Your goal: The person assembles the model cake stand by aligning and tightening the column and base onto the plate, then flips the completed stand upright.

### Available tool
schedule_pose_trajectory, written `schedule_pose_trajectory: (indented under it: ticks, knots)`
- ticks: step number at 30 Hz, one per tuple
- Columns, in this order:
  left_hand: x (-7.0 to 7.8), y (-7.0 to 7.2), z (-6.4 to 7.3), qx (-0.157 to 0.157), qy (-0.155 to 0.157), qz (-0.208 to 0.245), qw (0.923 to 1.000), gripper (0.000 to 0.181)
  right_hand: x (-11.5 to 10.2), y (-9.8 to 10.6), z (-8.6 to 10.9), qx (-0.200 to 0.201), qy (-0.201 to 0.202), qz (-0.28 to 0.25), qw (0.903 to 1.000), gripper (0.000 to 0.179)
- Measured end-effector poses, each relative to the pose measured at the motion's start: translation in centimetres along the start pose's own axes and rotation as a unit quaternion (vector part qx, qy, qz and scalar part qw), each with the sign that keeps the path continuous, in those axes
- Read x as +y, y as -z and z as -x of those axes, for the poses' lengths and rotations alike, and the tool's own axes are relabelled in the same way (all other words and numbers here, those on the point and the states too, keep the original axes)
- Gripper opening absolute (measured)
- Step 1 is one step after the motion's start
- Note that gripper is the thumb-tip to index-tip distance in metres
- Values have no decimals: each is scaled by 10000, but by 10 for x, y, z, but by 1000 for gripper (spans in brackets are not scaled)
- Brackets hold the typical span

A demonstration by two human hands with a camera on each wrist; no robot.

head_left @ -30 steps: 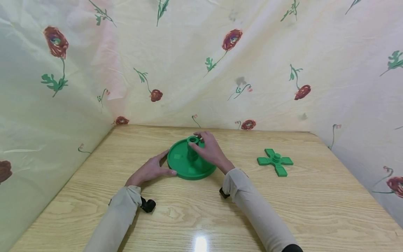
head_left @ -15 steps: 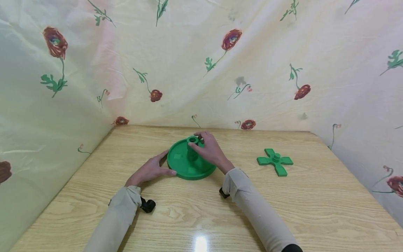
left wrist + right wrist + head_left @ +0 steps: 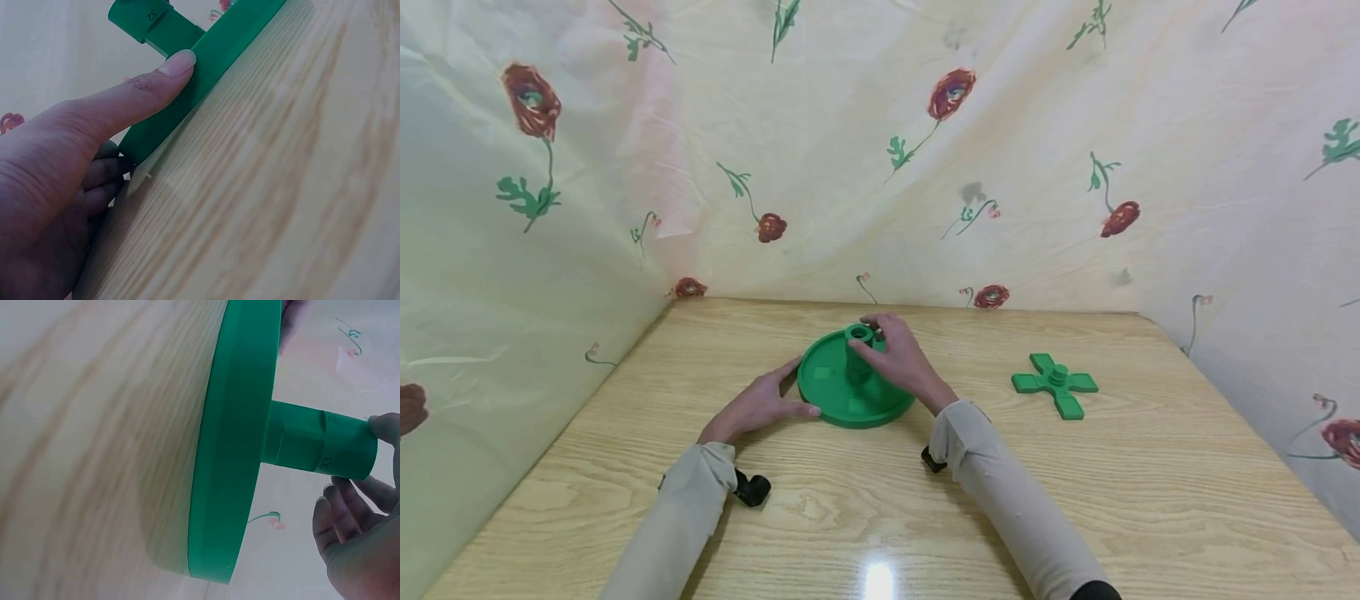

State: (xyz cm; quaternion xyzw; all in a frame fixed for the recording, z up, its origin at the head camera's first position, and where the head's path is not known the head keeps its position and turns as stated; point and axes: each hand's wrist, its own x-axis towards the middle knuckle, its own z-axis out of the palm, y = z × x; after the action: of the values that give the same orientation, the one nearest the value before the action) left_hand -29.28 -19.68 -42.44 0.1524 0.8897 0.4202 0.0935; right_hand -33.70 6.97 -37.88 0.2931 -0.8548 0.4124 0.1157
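Note:
A round green plate with a raised rim lies on the wooden table. From its middle rises a hollow green post; printed numbers show on its side in both wrist views. My left hand holds the plate's rim at the left, its thumb against the rim wall and the other fingers round the far side, partly hidden. With thumb and fingertips, my right hand pinches the top of the post. Whether the post's foot is seated in the plate is hard to tell.
To the right on the table lies a green cross-shaped piece with a short round peg in its middle. A floral cloth hangs behind the table and along its sides.

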Motion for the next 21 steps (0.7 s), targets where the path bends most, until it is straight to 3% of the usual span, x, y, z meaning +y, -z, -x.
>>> schedule_pose_trajectory:
  ticks: [21]
  knots:
    - [-1, 1, -1, 4, -25, -29, 10000, 114, -3, 2, 1, -82, -105, 92, 9999, 45]
